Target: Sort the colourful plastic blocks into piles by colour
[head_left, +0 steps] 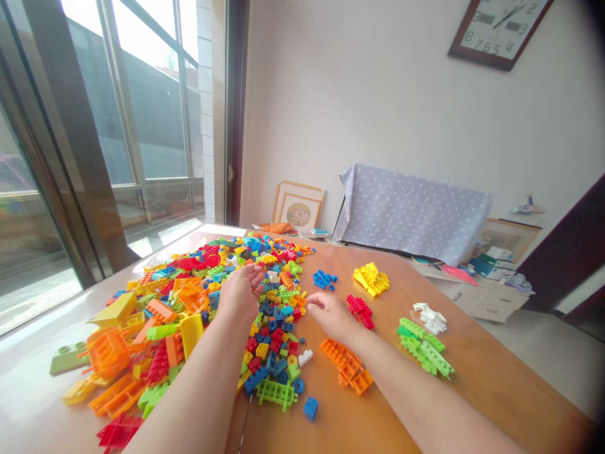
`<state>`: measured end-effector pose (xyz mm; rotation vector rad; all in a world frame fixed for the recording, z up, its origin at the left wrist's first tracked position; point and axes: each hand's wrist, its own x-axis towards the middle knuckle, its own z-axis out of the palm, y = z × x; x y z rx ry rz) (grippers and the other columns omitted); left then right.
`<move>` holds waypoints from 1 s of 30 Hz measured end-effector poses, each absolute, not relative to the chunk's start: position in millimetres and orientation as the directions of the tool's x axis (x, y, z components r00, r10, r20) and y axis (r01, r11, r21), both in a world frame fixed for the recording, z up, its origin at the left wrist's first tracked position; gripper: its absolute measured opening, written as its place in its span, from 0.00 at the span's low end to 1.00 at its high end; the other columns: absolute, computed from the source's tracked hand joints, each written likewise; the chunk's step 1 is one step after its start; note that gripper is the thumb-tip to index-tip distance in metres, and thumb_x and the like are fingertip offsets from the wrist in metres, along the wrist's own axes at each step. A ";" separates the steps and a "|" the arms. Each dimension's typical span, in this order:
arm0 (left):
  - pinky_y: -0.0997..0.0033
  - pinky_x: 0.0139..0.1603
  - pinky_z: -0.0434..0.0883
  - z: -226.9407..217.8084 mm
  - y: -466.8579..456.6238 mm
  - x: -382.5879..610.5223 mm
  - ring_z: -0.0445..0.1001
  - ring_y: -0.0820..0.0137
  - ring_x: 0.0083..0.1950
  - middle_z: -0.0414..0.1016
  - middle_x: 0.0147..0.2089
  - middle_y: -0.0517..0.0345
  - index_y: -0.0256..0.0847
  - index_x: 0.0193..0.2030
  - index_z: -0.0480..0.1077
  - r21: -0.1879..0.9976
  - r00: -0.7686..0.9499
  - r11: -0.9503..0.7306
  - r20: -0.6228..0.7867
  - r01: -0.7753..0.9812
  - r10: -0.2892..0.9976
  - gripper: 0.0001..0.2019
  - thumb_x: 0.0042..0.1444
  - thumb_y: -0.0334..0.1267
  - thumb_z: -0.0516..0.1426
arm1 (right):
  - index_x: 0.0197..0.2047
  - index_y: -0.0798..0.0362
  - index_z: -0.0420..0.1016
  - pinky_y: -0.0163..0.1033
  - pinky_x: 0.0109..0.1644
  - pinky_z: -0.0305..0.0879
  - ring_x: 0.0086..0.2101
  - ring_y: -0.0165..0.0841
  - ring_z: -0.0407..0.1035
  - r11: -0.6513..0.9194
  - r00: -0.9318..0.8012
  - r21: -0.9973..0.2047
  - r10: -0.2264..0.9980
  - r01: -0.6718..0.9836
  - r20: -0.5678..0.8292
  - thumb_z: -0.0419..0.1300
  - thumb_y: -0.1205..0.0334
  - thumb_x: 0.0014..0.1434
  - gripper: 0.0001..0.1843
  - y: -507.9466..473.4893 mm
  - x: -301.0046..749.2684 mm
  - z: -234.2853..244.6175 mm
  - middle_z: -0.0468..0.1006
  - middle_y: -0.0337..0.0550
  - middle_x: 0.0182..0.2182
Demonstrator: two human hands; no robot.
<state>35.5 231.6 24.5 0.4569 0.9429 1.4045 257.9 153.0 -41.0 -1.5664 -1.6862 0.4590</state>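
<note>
The left forearm (203, 378) and right forearm (406, 378) come in from the lower edge, slanting toward each other over the bench (283, 435). Orange blocks (347, 364) lie just beside the right forearm. The right hand (328, 312) points left, back upward, fingers bent, near the edge of the large pile of mixed blocks (274, 366); whether it grips anything I cannot tell. The left hand (241, 290) is over that pile, unclenched, palm inward, fingers loosely curved. Farther off sit blue blocks (324, 279) and yellow blocks (372, 279)
</note>
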 end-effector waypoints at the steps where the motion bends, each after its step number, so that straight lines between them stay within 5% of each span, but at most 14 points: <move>1: 0.74 0.30 0.67 24.7 232.3 35.1 0.77 0.71 0.37 0.79 0.40 0.53 0.38 0.41 0.72 0.764 -0.107 0.157 -0.284 -0.626 0.953 0.09 0.51 0.34 0.62 | 0.45 0.51 0.82 0.41 0.46 0.71 0.39 0.37 0.76 0.168 0.053 -0.712 0.959 0.682 0.278 0.59 0.58 0.62 0.13 158.6 257.2 -42.2 0.84 0.42 0.38; 10: 0.73 0.32 0.68 29.2 232.8 34.0 0.78 0.70 0.39 0.80 0.43 0.51 0.38 0.43 0.73 0.753 -0.125 0.143 -0.287 -0.643 0.950 0.09 0.55 0.34 0.60 | 0.50 0.50 0.82 0.37 0.45 0.70 0.38 0.34 0.74 0.288 -0.161 -0.574 0.951 0.766 0.262 0.60 0.71 0.53 0.21 168.3 236.5 -26.1 0.81 0.42 0.43; 17: 0.73 0.32 0.66 29.3 231.3 39.7 0.77 0.71 0.36 0.79 0.41 0.53 0.39 0.45 0.73 0.759 -0.112 0.145 -0.275 -0.634 0.955 0.11 0.54 0.35 0.61 | 0.58 0.47 0.78 0.41 0.58 0.66 0.52 0.39 0.72 0.393 -0.332 -0.348 0.917 0.851 0.222 0.58 0.69 0.57 0.26 158.5 217.4 -14.0 0.79 0.43 0.52; 30: 0.73 0.30 0.66 27.3 231.7 42.9 0.76 0.71 0.35 0.78 0.40 0.52 0.38 0.39 0.72 0.770 -0.099 0.150 -0.266 -0.620 0.959 0.08 0.52 0.34 0.61 | 0.52 0.46 0.80 0.37 0.49 0.68 0.42 0.35 0.73 0.359 -0.254 -0.399 0.922 0.844 0.293 0.61 0.65 0.59 0.17 152.7 213.1 -12.5 0.76 0.42 0.45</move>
